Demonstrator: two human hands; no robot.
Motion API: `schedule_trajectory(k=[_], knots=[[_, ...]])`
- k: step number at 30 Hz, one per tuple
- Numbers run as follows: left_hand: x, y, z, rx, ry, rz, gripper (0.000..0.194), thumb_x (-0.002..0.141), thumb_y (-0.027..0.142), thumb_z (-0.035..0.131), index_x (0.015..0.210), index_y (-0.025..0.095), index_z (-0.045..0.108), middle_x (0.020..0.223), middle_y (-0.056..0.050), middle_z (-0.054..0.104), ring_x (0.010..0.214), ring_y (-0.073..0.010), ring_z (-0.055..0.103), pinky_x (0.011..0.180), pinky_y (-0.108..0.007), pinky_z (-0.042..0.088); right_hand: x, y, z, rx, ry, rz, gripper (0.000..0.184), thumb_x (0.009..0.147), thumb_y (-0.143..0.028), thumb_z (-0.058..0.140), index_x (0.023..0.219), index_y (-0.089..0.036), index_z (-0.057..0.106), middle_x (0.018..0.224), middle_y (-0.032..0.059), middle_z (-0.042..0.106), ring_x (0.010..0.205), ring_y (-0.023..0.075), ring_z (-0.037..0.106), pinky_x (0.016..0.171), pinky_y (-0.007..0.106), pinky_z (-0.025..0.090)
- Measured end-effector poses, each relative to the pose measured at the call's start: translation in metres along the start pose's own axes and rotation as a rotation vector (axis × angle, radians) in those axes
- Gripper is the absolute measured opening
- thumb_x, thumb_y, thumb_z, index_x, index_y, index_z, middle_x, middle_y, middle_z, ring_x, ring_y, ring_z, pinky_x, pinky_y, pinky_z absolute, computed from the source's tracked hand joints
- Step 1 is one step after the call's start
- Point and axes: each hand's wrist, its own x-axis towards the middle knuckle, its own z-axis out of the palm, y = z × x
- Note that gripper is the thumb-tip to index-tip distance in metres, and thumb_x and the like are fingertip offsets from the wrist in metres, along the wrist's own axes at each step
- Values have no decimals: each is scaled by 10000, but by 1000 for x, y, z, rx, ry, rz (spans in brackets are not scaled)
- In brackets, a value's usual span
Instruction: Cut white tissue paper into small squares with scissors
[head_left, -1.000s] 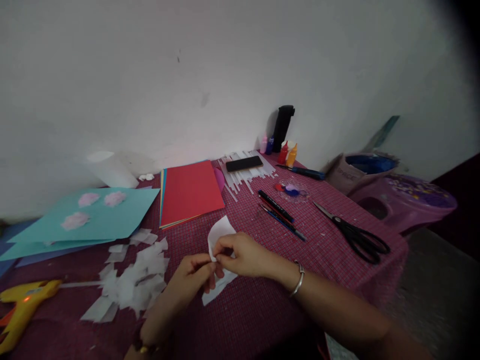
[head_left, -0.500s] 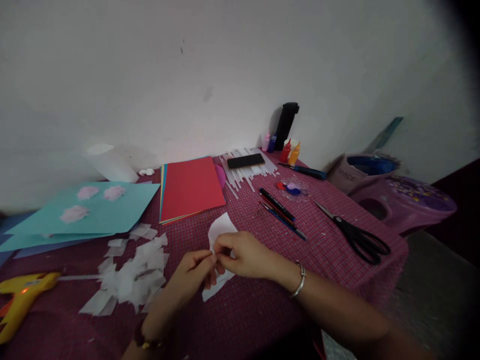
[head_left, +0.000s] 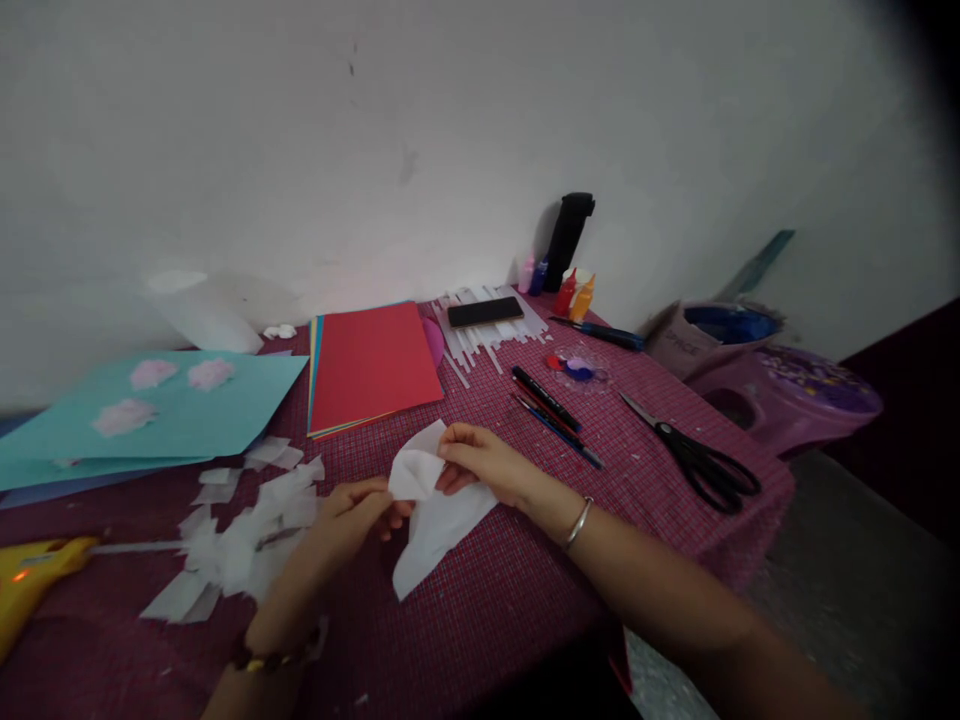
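Between my hands is a thin white sheet of tissue paper (head_left: 439, 530), partly folded over at its upper left, with its lower part hanging toward the table. My left hand (head_left: 361, 510) pinches its left edge between thumb and fingers. Higher up and to the right, my right hand (head_left: 476, 460) grips the paper's top edge, fingers curled. A pile of cut white tissue pieces (head_left: 240, 550) lies left of my left hand, partly behind my forearm. Some fingertips are hidden by the paper.
A yellow glue gun (head_left: 37, 580) with a lit orange light lies at left. Behind are teal sheets (head_left: 217, 410) with pink tissue puffs and red paper (head_left: 375, 365). Pens (head_left: 546, 398), scissors (head_left: 690, 455), a phone (head_left: 486, 312) and paint bottles (head_left: 582, 298) lie right.
My hands have moved apart, and the tissue paper, bunched between my fingertips before, is now spread wider between them. The view has shifted slightly.
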Motion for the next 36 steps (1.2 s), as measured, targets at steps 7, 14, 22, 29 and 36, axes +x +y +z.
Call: schedule_trajectory(k=[7, 14, 22, 29, 36], knots=[[-9, 12, 20, 158, -111, 176, 276, 740, 264, 496, 488, 192, 585, 646, -25, 591, 642, -164, 536, 607, -264, 420, -5, 8, 1, -524, 53, -224, 237, 847, -389, 569, 933, -186, 481, 705, -25, 562, 566, 102, 546, 492, 196, 410], [-18, 17, 18, 224, -230, 288, 263, 772, 348, 537, 608, 192, 671, 684, -37, 634, 663, -169, 555, 634, -269, 425, -8, 10, 4, -1019, 118, -442, 62, 729, -190, 569, 789, -186, 552, 663, -40, 537, 609, 110, 486, 544, 214, 296], [1, 15, 30, 114, 243, 165, 225, 700, 385, 643, 723, 210, 504, 598, 69, 503, 535, -119, 497, 502, -231, 383, -17, 16, 23, -992, 141, -573, 32, 754, -189, 544, 785, -185, 550, 679, -30, 564, 604, 106, 481, 541, 213, 271], [4, 41, 27, -370, 162, 70, 374, 585, 451, 732, 617, 194, 462, 543, 84, 492, 479, -69, 432, 479, -207, 356, -15, -17, 29, -853, 127, -612, 107, 831, -257, 518, 753, -184, 521, 684, -36, 519, 635, 102, 459, 565, 214, 296], [-46, 90, 39, -523, 340, 318, 273, 665, 374, 692, 661, 217, 470, 548, 91, 521, 515, -87, 497, 505, -207, 384, -64, -85, 36, -916, 183, -752, 120, 802, -249, 560, 725, -189, 488, 620, -44, 456, 580, 96, 393, 538, 242, 248]])
